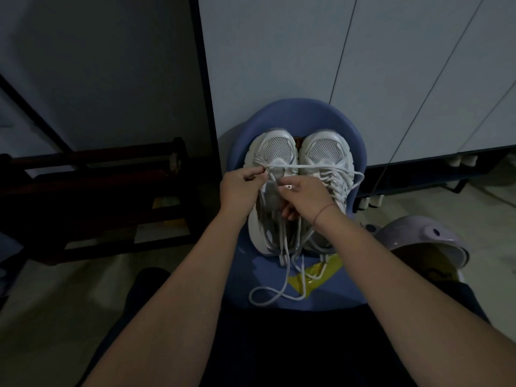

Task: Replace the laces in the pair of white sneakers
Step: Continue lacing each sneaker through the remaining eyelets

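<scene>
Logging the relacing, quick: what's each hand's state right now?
Left hand: closed, pinching the white lace.
Right hand: closed, pinching a lace tip.

Head camera looks steeply down, close above.

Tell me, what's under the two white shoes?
A blue seat holds them. Loose laces and a yellow wrapper poke out at the heels. Anything right beneath the soles is covered.
</scene>
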Tool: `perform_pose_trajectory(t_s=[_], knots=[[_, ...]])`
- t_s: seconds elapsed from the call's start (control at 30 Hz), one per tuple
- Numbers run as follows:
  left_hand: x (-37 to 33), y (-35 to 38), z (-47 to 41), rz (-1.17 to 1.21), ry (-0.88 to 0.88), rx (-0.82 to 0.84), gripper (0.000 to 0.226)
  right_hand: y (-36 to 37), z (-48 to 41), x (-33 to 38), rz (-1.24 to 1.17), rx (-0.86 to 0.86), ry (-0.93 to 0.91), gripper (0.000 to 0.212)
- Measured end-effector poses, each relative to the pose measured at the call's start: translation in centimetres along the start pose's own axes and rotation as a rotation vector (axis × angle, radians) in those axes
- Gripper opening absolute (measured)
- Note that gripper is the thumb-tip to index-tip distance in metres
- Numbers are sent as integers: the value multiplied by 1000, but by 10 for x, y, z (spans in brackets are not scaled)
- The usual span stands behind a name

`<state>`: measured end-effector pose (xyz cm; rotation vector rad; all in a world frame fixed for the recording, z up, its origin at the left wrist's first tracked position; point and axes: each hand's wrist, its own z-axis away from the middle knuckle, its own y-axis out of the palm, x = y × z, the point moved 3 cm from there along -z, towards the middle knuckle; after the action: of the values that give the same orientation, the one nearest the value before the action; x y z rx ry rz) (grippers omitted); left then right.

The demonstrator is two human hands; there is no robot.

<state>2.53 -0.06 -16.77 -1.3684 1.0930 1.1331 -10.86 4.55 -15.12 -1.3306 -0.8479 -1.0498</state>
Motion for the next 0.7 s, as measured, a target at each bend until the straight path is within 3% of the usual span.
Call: perform_pose_trajectory(t_s=[0.1, 0.33, 0.5, 0.7], knots=[[0, 0, -1, -12, 13, 0, 30, 11, -13, -2, -3, 11, 31, 14], [3, 0, -4, -7, 7, -4, 28, 8, -16, -3, 134, 49, 58, 24], [5, 0, -9, 12, -18, 4, 29, 0, 25, -7, 315, 463, 159, 22], [6, 0, -10, 59, -39, 24, 29, 0, 58, -32, 262, 847, 335, 25]])
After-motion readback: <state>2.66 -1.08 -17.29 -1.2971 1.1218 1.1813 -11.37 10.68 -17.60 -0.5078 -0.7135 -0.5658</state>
